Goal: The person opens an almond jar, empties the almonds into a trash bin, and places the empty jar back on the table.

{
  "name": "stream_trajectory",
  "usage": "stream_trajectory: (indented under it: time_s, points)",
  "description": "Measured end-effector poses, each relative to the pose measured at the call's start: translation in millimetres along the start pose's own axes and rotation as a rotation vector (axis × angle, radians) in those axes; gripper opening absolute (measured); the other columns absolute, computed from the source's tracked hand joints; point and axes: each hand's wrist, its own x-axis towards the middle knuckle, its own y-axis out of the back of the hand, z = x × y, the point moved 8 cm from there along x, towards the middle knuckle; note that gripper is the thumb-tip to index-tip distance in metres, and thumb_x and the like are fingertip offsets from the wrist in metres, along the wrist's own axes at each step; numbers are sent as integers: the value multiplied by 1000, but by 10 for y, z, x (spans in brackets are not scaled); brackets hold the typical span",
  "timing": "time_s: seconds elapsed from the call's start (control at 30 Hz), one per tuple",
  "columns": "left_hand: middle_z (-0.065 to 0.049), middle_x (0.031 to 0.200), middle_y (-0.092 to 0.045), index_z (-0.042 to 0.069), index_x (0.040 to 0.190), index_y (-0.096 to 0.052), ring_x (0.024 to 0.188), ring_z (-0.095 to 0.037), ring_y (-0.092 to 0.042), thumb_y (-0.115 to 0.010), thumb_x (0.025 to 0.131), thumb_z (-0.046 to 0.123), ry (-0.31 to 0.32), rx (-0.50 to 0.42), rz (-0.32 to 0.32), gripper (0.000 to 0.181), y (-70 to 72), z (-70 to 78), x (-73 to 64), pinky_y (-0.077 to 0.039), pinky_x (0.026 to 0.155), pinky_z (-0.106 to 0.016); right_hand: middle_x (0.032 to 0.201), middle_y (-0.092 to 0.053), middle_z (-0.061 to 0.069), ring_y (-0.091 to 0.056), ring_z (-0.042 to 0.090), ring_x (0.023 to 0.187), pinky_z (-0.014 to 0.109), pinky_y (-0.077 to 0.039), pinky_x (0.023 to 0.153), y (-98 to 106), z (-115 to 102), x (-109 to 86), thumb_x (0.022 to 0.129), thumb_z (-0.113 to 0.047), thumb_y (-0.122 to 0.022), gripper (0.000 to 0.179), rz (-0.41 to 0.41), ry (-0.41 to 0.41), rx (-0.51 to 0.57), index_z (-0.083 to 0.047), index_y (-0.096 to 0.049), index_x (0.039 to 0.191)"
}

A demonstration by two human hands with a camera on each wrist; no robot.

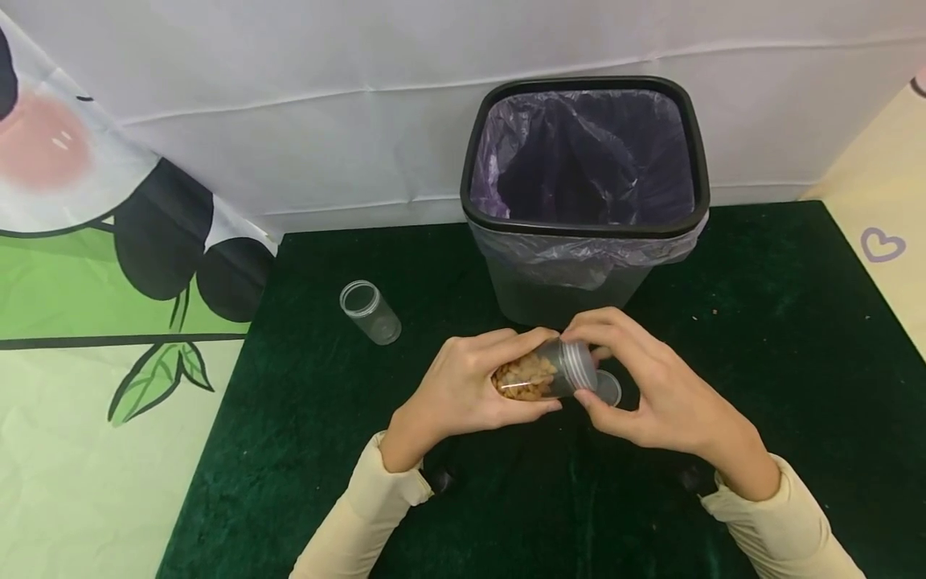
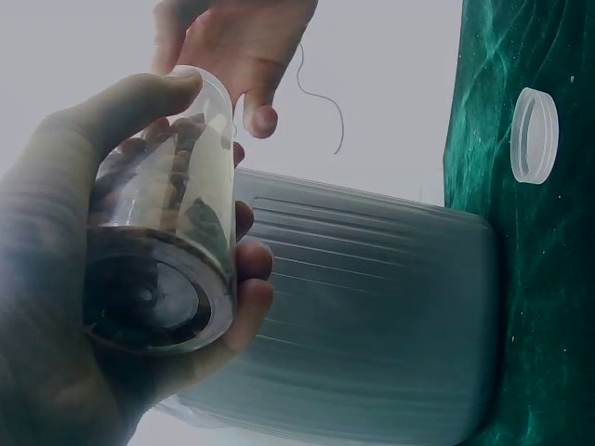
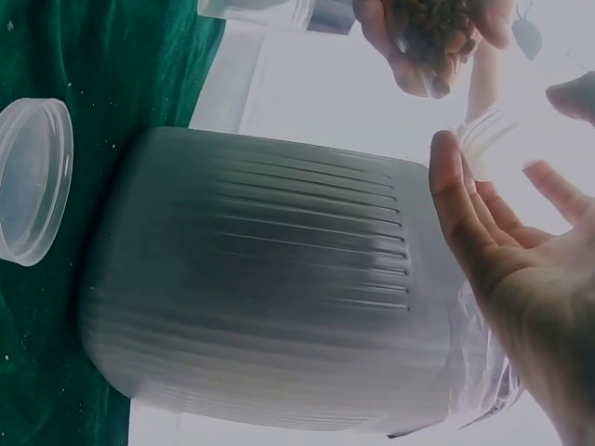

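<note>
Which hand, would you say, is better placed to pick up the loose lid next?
The right hand, probably: it looks nearer the loose lid, while the left hand grips the partly filled clear jar.

Cream backdrop (image 1: 890, 185): purple heart outline (image 1: 883, 240), right edge of the head view.
Lettering, numbers: we can read none.

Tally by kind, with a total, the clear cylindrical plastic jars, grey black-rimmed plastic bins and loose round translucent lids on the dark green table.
Clear cylindrical plastic jars: 2
Grey black-rimmed plastic bin: 1
Loose round translucent lid: 1
Total: 4
</note>
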Motion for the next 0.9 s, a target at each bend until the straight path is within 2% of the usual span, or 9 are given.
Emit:
stream_trajectory:
  time_s: [0.2,0.33,0.43,0.53,0.6,0.7,0.9]
  points:
    - [5,92,-69,20,132,-62,70,1,-58,-81,75,48,2,4,-25,67,-7,3,2,-50,65,-9,135,-47,2,-51,6,109,15,-48,91,4,-26,-13,76,-9,-74,67,-36,23,-24,-12,-47,137]
    - [4,101,-71,21,133,-60,76,0,-61,-81,76,49,15,3,-55,67,-22,-5,-1,-52,69,-12,142,-41,-1,-52,4,107,20,-51,86,8,28,-38,78,-20,-81,79,-96,-69,-77,-20,-38,145]
    - [4,108,-71,22,133,-59,81,-1,-63,-80,76,50,30,13,-80,66,-44,-20,-13,-54,72,-14,138,-45,-7,-54,1,99,21,-53,78,12,82,-52,77,-34,-84,87,-125,-137,-141,-25,-35,149]
    - [4,111,-70,23,133,-58,82,-1,-63,-79,77,50,39,22,-95,66,-59,-35,-24,-54,72,-15,126,-51,-14,-53,-1,92,21,-51,73,11,114,-57,79,-39,-82,78,-127,-162,-179,-28,-41,144]
    - [5,111,-70,23,133,-58,82,0,-63,-79,77,51,39,30,-98,65,-61,-37,-26,-54,71,-15,120,-52,-17,-51,-3,90,20,-50,71,9,114,-55,81,-38,-81,70,-120,-160,-179,-28,-45,140]
    - [5,110,-70,22,132,-59,81,0,-63,-78,77,51,35,42,-99,65,-56,-31,-22,-54,70,-14,119,-53,-17,-52,-3,90,19,-51,73,7,99,-48,82,-32,-80,64,-116,-150,-149,-27,-48,138]
    - [6,109,-70,22,131,-59,80,0,-63,-78,77,51,36,57,-105,64,-47,-27,-6,-54,70,-15,131,-51,-9,-54,-1,98,13,-49,82,12,5,-26,78,-19,-82,67,-94,-46,-112,-19,-50,137]
